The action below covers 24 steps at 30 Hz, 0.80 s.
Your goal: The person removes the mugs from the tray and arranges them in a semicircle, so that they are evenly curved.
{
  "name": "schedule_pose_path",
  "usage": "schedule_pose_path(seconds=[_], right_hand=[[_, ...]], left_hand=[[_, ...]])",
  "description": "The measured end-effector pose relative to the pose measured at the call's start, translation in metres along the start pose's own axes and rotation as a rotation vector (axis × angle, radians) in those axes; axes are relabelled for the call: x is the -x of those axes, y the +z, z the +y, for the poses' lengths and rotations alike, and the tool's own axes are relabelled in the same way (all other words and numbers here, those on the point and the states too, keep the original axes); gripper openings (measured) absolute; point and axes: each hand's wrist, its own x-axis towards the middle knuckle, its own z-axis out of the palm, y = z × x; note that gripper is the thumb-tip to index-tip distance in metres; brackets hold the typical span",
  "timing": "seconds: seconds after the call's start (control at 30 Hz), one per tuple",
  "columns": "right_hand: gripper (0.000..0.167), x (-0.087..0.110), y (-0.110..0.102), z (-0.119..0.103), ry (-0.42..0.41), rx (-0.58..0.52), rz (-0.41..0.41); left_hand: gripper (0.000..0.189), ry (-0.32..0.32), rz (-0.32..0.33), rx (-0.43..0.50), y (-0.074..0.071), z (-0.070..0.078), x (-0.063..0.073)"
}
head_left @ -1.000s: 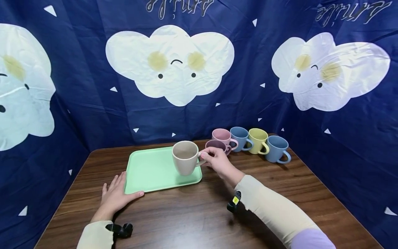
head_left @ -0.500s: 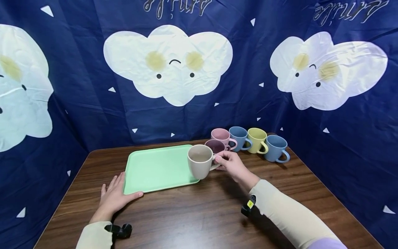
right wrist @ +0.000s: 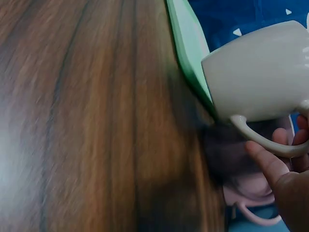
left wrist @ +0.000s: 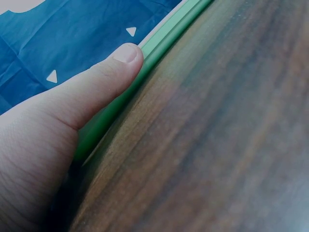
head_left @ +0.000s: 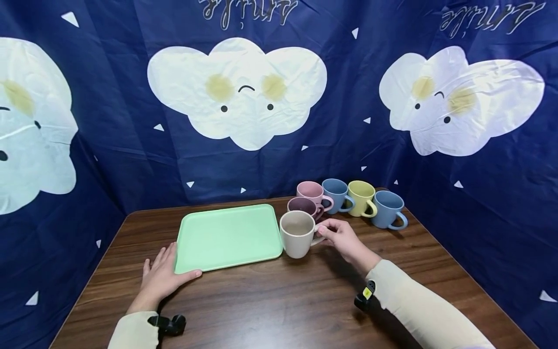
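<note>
In the head view, my right hand (head_left: 346, 242) pinches the handle of a beige mug (head_left: 298, 237) just off the right edge of a light green tray (head_left: 228, 240). The mug is upright, and I cannot tell whether its base touches the table. The right wrist view shows thumb and fingers around the handle of this mug (right wrist: 260, 72). My left hand (head_left: 161, 278) rests at the tray's near left corner with fingers spread. Its thumb (left wrist: 108, 79) lies straight against the tray's front rim in the left wrist view.
Behind the beige mug stands a dark purple mug (head_left: 302, 205). A pink mug (head_left: 308, 191), a blue mug (head_left: 334, 196), a yellow mug (head_left: 360, 198) and another blue mug (head_left: 387, 209) line the back right of the wooden table (head_left: 261, 305). A dark blue curtain (head_left: 131, 169) encloses the table.
My right hand has carried the beige mug from above the tray to the right and nearer, past the tray's edge, and lowered it. The left hand and tray stayed in place.
</note>
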Motion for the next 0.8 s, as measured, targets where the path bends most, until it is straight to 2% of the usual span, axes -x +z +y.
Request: schedule_pose_path(seconds=[0.47,0.8], right_hand=[[0.021,0.010,-0.022,0.018,-0.013,-0.030,-0.038],[0.025,0.012,-0.029,0.027,0.008,-0.036,-0.046]], left_hand=[[0.135,-0.001,0.004,0.004,0.000,0.001,0.002],[0.135,-0.007,-0.005,-0.005,0.000,0.001,0.002]])
